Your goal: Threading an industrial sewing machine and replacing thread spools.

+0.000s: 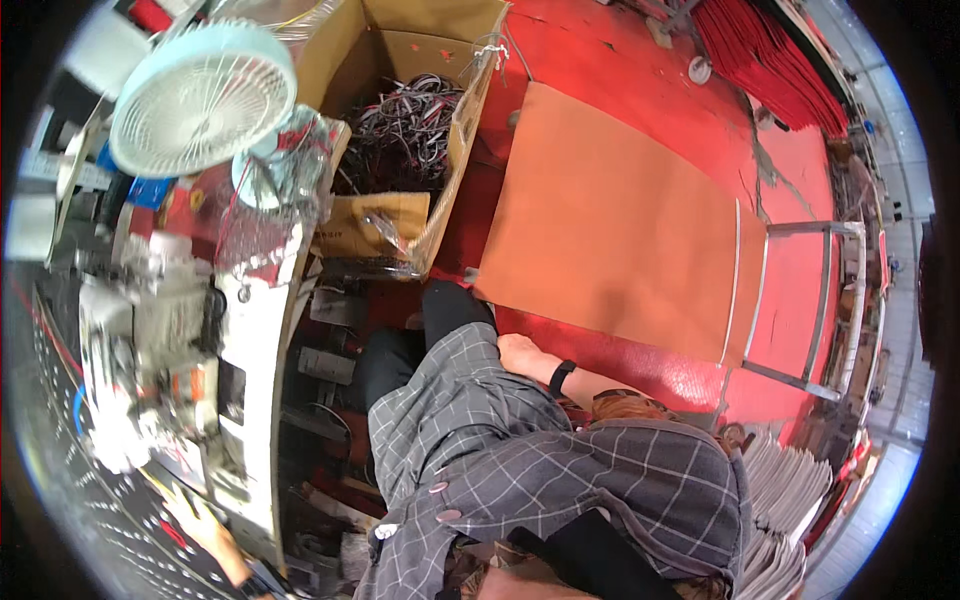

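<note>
The right hand (522, 354) rests on the person's own lap, lying against the grey checked shirt (480, 440) just above the thigh, fingers loosely curled and holding nothing; a black wristband (561, 377) circles the wrist behind it. The left hand (192, 512) reaches out low at the left, flat and spread on the dark dotted surface (110, 510) of the work table, with nothing gripped that can be made out. Just above that hand stands a white sewing machine (150, 350), close to the pale edge of the table (262, 340). The person's legs in dark trousers (450, 305) stretch toward a large sheet of brown cardboard (610, 240) that lies flat on the red floor (780, 150), its near edge just beyond the knee. An open cardboard box (470, 130) stands to the left of the sheet, filled with a tangle of black, white and red cords (410, 125). A pale blue desk fan (203, 95) sits on the table's far end, beside a crumpled clear plastic bag (290, 160). At the lower right, stacks of white sheets (785, 490) are piled near the person's side, and a metal frame (820, 300) stands on the floor by the cardboard's far end.
</note>
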`<state>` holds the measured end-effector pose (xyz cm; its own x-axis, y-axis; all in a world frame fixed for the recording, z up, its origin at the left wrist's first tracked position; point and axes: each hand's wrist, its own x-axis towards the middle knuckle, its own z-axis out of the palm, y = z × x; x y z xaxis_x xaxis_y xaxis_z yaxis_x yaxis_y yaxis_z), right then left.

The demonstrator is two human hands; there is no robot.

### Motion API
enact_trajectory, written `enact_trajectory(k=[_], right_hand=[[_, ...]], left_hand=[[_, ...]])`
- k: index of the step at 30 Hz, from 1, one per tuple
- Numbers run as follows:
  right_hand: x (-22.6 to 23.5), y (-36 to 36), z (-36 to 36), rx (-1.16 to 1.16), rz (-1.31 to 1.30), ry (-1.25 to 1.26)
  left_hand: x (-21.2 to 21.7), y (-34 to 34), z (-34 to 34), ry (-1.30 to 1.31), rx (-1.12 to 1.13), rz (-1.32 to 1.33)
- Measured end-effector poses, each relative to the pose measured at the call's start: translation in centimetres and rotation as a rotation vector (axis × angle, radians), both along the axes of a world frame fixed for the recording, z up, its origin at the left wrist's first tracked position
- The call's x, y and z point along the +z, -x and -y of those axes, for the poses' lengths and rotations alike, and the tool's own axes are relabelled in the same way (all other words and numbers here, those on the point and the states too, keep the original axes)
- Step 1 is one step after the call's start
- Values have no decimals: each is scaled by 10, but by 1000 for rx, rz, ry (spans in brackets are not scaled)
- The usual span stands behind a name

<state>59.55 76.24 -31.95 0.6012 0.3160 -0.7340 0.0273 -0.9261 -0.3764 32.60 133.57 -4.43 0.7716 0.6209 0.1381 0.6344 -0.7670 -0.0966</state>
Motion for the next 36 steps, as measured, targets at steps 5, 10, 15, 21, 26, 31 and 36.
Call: enact_trajectory(k=[5,10,15,21,26,31,36], right_hand=[[55,-51,-10,23,-17,-6],[148,-45,18,-222,87,-156],[208,-3,81,-414,194,-233],[224,55,174,-652,37,122],[222,76,230,-865,-12,-42],[220,79,263,-1163,-152,-8],[224,63,268,-1063,-19,-123]], left_hand=[[13,-22,23,-27,132,-183],[27,-42,52,-161,341,-464],[13,-63,107,126,327,-420],[-41,-111,217,821,248,-416],[-54,-193,285,1308,204,-400],[-42,-290,306,1907,180,-271],[-50,-409,322,1677,-32,-568]])
